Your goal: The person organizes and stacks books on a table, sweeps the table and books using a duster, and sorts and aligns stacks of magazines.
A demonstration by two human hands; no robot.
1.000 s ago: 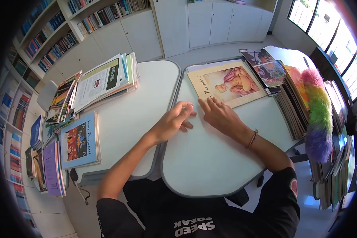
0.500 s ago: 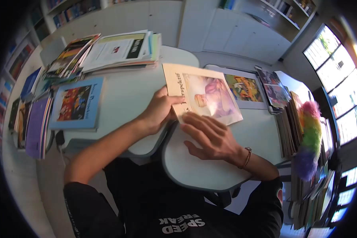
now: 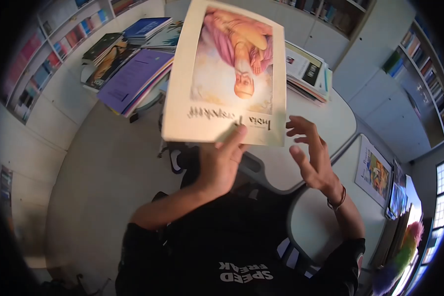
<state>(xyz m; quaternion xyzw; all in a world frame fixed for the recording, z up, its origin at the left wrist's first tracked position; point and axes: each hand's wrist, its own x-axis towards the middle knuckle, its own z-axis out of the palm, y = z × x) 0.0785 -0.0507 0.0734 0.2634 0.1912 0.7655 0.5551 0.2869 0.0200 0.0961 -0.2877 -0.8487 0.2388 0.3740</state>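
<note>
A cream-coloured magazine [image 3: 180, 108], titled "India Perspektif" and showing a painted robed figure, appears upside down above the tables. My left hand [image 3: 221, 165] grips its lower edge, the thumb on the cover and the fingers behind. Just right of the magazine's lower corner, my right hand [image 3: 313, 155] is off it, with fingers apart and nothing in them. The magazine hides part of the left table and some of what lies there.
Stacked papers [image 3: 306, 71] lie on the left table. Purple booklets [image 3: 135, 79] and a blue book [image 3: 148, 27] are at the far left. Another magazine [image 3: 372, 167] rests on the right table, near a rainbow duster [image 3: 402, 256]. Shelves and cabinets line the walls.
My view has swung left. My left hand has carried the magazine left and up, turning it upside down. My right hand has come off the cover.
</note>
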